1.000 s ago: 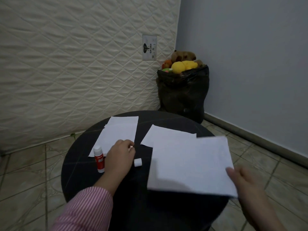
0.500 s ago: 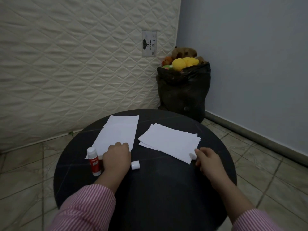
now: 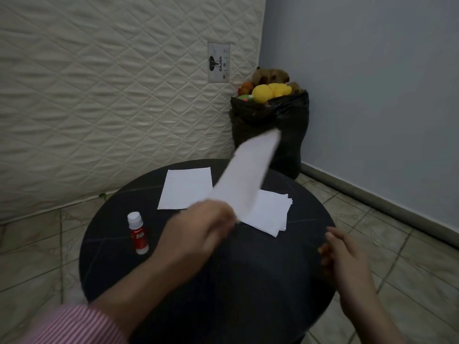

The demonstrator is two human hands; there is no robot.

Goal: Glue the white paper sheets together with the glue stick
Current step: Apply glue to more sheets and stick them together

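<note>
My left hand point(image 3: 203, 227) pinches a raised paper sheet point(image 3: 244, 175) mid-surface; my right hand point(image 3: 347, 259) hovers near-right, fingers loose, holding nothing.

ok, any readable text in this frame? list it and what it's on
"GAJAH", running vertically beside a dark logo, on the white tag of the quilted mattress.
White print on the red label of the glue stick: too blurred to read.
Small marks on the tag: too small to read.

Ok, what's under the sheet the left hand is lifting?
Under the raised sheet held by the left hand lies the fanned paper stack on the black table. The stack's near-left part is covered.
</note>
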